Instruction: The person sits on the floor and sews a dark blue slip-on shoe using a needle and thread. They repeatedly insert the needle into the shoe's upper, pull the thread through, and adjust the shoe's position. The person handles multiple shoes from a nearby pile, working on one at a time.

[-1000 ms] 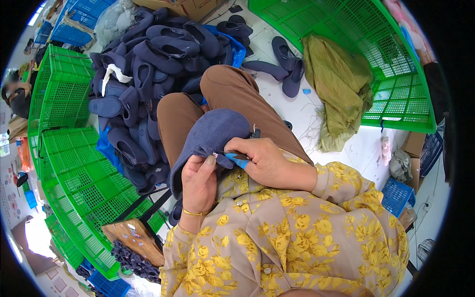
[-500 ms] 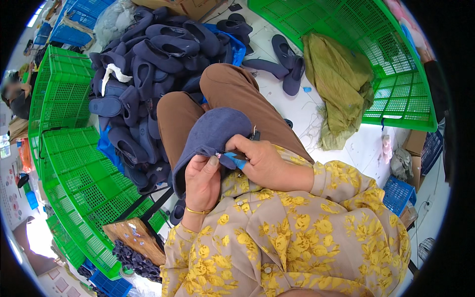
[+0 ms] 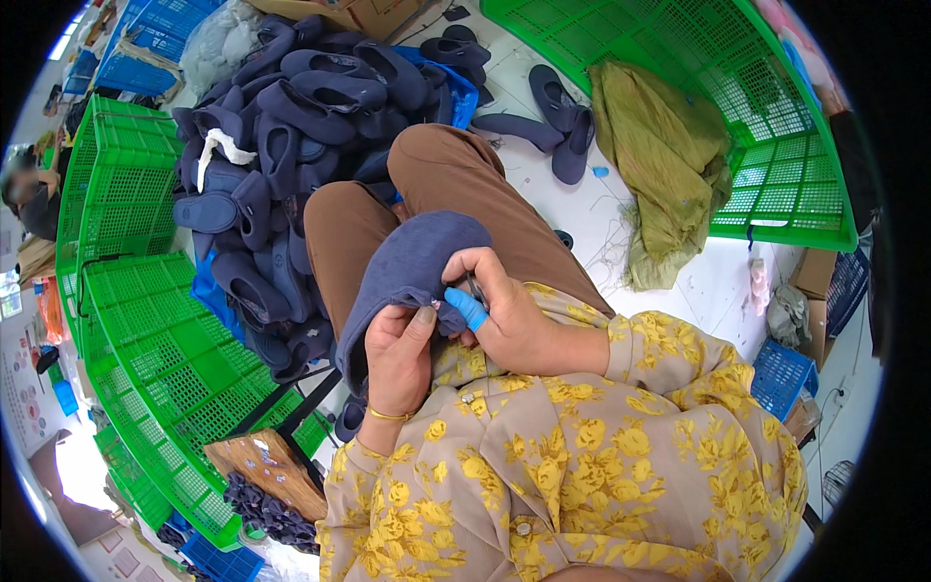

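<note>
A navy fabric slipper (image 3: 419, 254) lies across my lap, its toe pointing away and its opening edge turned toward me. My left hand (image 3: 398, 357) pinches that edge between thumb and fingers. Against the same spot, my right hand (image 3: 514, 315) is closed, its thumb wrapped in blue tape and close to the left thumb. A small dark tool (image 3: 475, 287) shows in part inside the curl of the right fingers; its kind is mostly hidden. Between the two thumbs a tiny pale bit shows at the slipper's edge, too small to make out.
A heap of navy slippers (image 3: 281, 145) rises beyond my knees at the left. Green plastic crates (image 3: 160, 359) stand at the left, and another green crate (image 3: 786, 184) at the far right. An olive cloth (image 3: 659, 175) and several loose slippers (image 3: 572, 145) lie on the floor.
My right hand has turned: its index finger now arches over the slipper's edge and its taped thumb points up. The dark tool has shifted back into the hand. The left hand keeps its pinch.
</note>
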{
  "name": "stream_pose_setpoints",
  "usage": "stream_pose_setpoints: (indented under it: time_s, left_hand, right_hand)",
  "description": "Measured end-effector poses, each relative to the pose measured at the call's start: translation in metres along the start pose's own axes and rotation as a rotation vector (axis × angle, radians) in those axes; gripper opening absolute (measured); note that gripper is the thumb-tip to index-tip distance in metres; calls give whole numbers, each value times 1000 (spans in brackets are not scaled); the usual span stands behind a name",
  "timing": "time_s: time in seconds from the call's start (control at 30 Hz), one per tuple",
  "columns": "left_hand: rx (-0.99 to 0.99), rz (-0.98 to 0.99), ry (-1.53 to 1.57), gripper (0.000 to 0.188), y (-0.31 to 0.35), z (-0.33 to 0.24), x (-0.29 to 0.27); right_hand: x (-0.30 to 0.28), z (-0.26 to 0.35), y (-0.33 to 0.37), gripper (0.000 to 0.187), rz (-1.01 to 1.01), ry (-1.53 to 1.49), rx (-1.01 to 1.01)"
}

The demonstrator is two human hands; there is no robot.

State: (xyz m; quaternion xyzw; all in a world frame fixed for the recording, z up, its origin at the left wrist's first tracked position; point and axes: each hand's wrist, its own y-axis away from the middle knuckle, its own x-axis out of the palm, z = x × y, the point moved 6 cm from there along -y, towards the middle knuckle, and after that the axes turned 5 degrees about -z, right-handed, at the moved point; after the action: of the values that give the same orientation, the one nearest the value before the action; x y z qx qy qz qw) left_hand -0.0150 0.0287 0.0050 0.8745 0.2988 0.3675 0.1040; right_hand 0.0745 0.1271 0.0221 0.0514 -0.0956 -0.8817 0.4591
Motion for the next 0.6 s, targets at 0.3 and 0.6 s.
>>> stream_pose_setpoints:
  time_s: [0.3, 0.6]
  left_hand:
    - [36, -66, -374, 23, 4, 5, 2]
    - [98, -209, -663, 13, 5, 7, -11]
  right_hand:
    - [-12, 9, -10, 20, 45, 273, 13]
    - [-36, 35, -19, 16, -307, 78, -434]
